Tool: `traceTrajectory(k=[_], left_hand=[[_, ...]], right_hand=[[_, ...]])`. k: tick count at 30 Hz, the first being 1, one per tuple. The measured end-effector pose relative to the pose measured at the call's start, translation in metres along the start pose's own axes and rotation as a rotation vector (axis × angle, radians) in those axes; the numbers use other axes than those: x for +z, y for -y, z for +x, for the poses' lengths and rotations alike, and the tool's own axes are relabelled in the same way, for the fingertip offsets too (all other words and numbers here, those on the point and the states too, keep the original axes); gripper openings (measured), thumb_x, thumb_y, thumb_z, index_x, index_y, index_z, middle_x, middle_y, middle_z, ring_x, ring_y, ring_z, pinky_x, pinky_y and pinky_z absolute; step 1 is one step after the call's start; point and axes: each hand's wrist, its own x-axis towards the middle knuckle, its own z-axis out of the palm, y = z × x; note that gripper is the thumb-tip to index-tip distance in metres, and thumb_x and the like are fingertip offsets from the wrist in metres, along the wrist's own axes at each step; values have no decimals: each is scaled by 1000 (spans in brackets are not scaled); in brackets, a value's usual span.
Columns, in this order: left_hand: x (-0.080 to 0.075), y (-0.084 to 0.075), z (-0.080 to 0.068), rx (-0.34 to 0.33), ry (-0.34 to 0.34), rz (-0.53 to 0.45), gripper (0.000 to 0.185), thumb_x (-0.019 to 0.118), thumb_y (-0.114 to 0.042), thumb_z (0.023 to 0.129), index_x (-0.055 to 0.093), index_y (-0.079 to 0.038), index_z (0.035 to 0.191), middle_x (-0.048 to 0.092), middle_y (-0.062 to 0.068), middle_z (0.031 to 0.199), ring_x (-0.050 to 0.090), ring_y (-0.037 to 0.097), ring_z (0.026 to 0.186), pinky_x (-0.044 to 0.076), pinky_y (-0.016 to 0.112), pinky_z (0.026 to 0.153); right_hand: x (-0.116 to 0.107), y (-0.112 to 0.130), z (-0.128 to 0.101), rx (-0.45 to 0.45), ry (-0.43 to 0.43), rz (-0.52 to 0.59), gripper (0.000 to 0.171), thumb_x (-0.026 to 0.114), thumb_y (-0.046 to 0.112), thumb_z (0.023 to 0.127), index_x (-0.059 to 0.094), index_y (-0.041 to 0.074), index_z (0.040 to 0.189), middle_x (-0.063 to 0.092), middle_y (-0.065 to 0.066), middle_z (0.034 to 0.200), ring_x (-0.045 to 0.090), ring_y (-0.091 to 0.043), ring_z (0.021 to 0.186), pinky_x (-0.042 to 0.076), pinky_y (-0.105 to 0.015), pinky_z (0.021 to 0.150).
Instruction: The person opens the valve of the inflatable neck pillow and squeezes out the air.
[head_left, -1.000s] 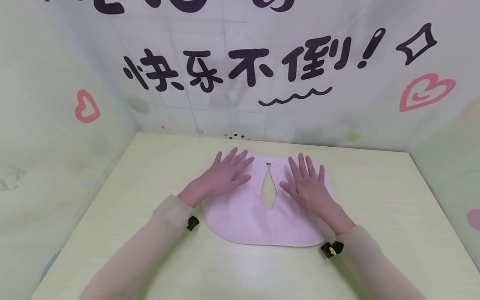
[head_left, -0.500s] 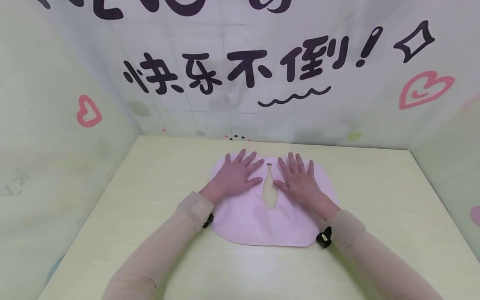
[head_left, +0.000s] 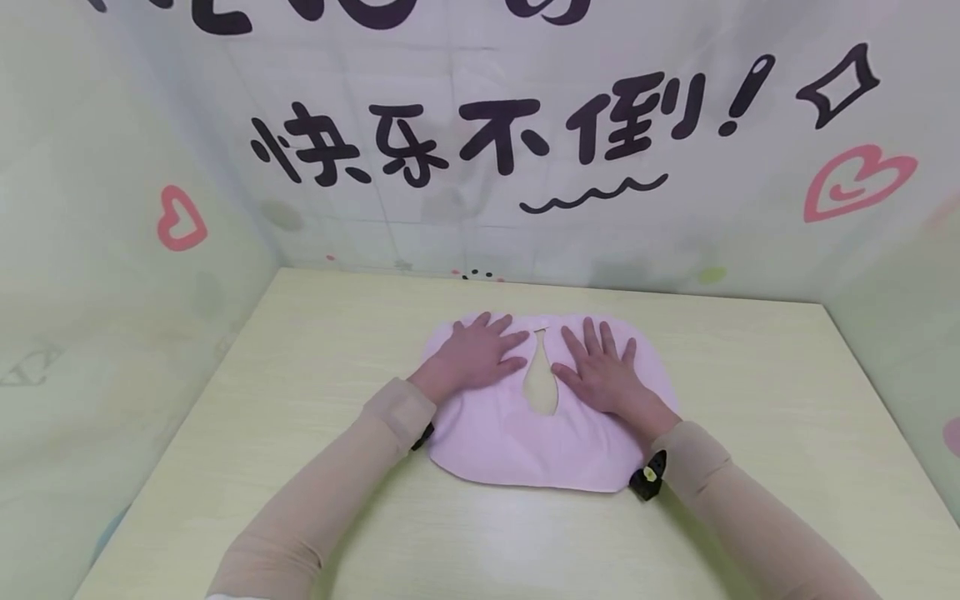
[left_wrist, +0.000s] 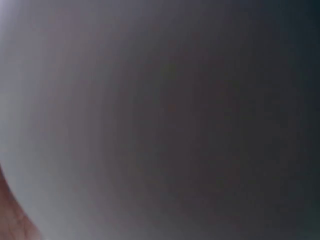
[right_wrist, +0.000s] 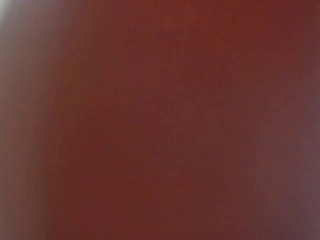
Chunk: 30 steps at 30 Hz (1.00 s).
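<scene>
A pink cloth bib [head_left: 525, 450] lies spread on the pale wooden table, with a teardrop-shaped neck opening [head_left: 541, 387] through which the table shows. The opening's narrow end, at the far edge, is joined. On the bib's left part rests my left hand [head_left: 477, 350], palm down with the fingers apart. My right hand [head_left: 603, 375] rests on the right part, fingers spread and thumb beside the opening. Soft wrinkles run over the cloth near the right hand. The left wrist view is a grey blur with a bit of skin at its corner; the right wrist view is only dark red blur.
The table [head_left: 300, 375] reaches back to a printed white curtain [head_left: 480, 225] with black lettering and hearts, which also hangs at both sides. A dark wrist camera [head_left: 648, 475] sits under the right wrist, close to the bib's near edge.
Both hands have moved inward over the bib, closer to the neck opening, then slightly toward me. The opening has grown rounder and wider at its near end, and the cloth is more wrinkled.
</scene>
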Motion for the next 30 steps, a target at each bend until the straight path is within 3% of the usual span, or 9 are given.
traceTrajectory(k=[10,17,19,22,27,30], left_hand=[[-7,-5,3,-17,48,22,60,33,-57,108,37,-29,161,27,9,168,24,45,150,33,74,105],[-11,-4,2,-33,55,2,62,33,-57,109,34,-26,162,23,10,169,20,45,152,27,76,108],[-11,-1,-1,-36,23,-12,63,31,-57,109,31,-26,163,19,9,170,15,43,154,20,76,110],[-13,2,-7,-24,-76,-36,63,31,-56,109,26,-26,165,11,8,172,5,40,156,9,76,113],[-20,6,-29,71,-266,40,62,37,-51,109,26,-24,165,10,6,172,-3,35,157,4,73,115],[-15,11,-43,134,-283,76,60,39,-48,110,31,-23,163,12,6,172,-4,33,157,4,70,117]], right_hand=[[2,-3,0,-3,-11,11,76,37,53,108,12,11,166,-7,-24,168,-12,-46,153,-10,-77,110],[3,-3,3,-5,-18,8,76,35,55,108,12,12,166,-7,-24,169,-11,-46,153,-9,-76,111],[2,-2,3,-10,-18,15,76,35,55,108,12,12,166,-7,-24,168,-11,-46,153,-9,-76,111],[-4,-2,-2,-23,-52,24,76,36,54,108,12,12,166,-5,-26,168,-8,-48,153,-9,-77,110],[-21,2,-25,-61,-129,26,79,42,52,107,10,11,166,-4,-26,169,-5,-48,153,-7,-76,112],[-27,7,-40,-101,-158,26,79,47,50,107,13,9,166,0,-27,168,-2,-48,153,-4,-76,112]])
